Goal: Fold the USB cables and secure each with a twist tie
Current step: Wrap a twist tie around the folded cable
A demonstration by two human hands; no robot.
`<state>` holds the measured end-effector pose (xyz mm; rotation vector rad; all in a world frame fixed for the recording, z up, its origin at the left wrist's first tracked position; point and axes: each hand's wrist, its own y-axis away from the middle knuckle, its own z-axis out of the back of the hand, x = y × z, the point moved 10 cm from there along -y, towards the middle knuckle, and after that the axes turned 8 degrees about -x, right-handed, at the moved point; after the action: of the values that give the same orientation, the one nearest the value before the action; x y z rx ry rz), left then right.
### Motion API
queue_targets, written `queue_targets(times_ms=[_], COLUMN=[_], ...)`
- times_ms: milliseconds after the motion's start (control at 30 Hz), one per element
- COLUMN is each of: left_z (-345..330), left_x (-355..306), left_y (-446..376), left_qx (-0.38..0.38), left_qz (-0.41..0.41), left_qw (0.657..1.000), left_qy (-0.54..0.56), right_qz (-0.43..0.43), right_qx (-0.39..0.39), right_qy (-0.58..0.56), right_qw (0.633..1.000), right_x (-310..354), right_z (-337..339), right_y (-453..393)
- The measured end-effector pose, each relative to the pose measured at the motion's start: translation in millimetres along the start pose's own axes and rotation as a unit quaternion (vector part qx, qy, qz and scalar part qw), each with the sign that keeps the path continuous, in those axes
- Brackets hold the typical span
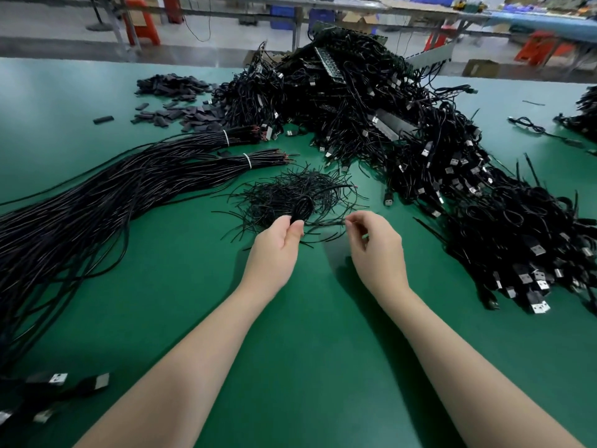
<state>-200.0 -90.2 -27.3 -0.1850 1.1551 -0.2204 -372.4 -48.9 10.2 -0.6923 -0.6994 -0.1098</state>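
My left hand point(280, 240) grips a folded black USB cable point(302, 206), its coil sticking up past my fingers. One loose end of that cable arcs to the right above a scattered heap of black twist ties point(274, 195). My right hand point(371, 244) hovers just right of the heap and pinches the end of a thin black twist tie point(326, 223) between thumb and forefinger. A long bundle of straight black cables point(97, 202) lies on the left, bound with white ties.
A tall pile of folded USB cables point(403, 134) fills the back and right of the green table point(307, 318). Small black sleeves point(174, 101) lie at the back left. Loose USB plugs point(58, 379) sit at the near left edge. Benches and red stools stand beyond.
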Motion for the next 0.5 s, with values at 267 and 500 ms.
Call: queue_targets(times_ms=[267,500], left_z=[-10,-9], left_x=[-23,-25], left_y=[8,11], left_qx=[0.000,-0.022], left_qz=[-0.088,-0.089], left_qw=[0.983,0.973], left_qy=[-0.161,-0.212], right_qz=[0.241,0.265], right_qx=[-0.050,-0.067], right_qy=[0.120,0.173], right_qw=[0.962,0.946], right_x=[49,54], right_z=[5,7], right_y=[22,25])
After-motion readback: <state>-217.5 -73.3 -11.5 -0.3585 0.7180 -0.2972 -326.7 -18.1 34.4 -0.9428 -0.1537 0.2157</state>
